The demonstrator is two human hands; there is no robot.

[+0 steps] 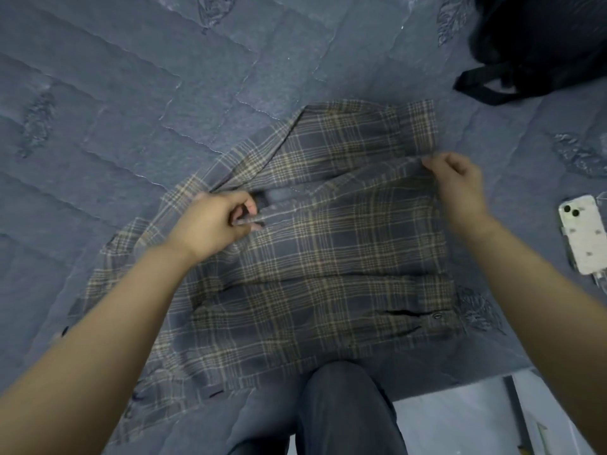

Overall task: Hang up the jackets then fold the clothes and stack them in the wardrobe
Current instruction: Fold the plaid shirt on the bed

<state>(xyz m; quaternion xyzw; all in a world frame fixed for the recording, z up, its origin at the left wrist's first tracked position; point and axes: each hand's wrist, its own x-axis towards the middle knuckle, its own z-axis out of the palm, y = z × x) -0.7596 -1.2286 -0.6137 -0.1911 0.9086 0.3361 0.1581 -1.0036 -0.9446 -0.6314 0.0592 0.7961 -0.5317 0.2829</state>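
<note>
A grey-and-tan plaid shirt (328,244) lies partly folded on a quilted blue-grey bedspread (131,110), directly before the person's knee (345,405). The left hand (213,221) pinches a fold near the shirt's middle with curled fingers, while the right hand (456,178) grips its far right edge. A white phone (583,238) lies face-down to the right; a black bag (542,44) sits beyond it.

A person's left hand (215,221) and right hand (455,178) each pinch a fold of a grey-and-tan plaid shirt (328,251) spread at centre frame on a blue quilted bedspread (131,110). A white-cased phone (582,238) lies face down at the right edge, and a black backpack (538,44) sits at upper right.
</note>
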